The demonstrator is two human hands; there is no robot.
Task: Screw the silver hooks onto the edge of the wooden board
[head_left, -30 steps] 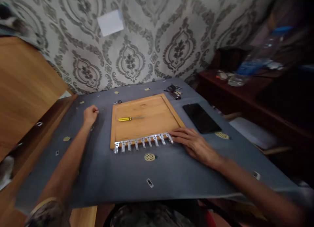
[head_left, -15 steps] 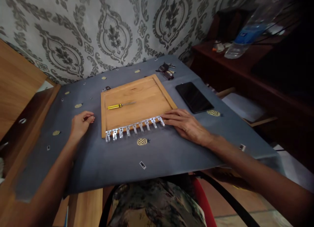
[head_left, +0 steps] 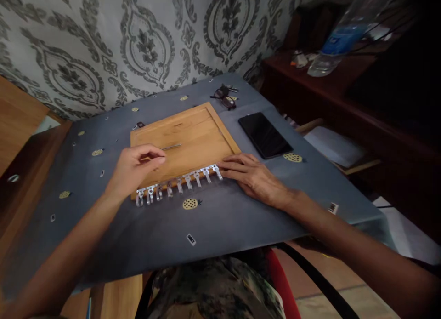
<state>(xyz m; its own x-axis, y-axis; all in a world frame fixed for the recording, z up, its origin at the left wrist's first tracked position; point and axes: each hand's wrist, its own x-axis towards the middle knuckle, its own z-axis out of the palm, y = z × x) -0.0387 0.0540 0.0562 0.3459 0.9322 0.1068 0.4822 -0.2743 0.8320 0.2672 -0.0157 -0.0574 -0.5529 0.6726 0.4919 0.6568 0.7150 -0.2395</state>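
A wooden board with a raised frame point(head_left: 193, 135) lies on the table. Along its near edge runs a metal hook rail point(head_left: 179, 179) with several silver hooks hanging toward me. My left hand point(head_left: 132, 167) is over the board's left part, its thumb and fingers brought together in a pinch. Whatever is between the fingertips is too small to make out. Just past them shows the thin shaft of a screwdriver point(head_left: 171, 146) on the board, its handle hidden by the hand. My right hand point(head_left: 255, 179) rests with fingers stretched out at the near right corner, fingertips touching the rail's end.
A black phone point(head_left: 265, 134) lies right of the board, with eyeglasses point(head_left: 224, 98) behind it. A small dark item point(head_left: 140, 124) sits by the board's far left corner. A plastic bottle point(head_left: 324, 61) stands on the dark red furniture at right. The patterned wall closes the back.
My left hand has moved right from the tablecloth to over the board, covering the screwdriver's yellow handle. My right hand stays at the rail's end. The view has shifted slightly.
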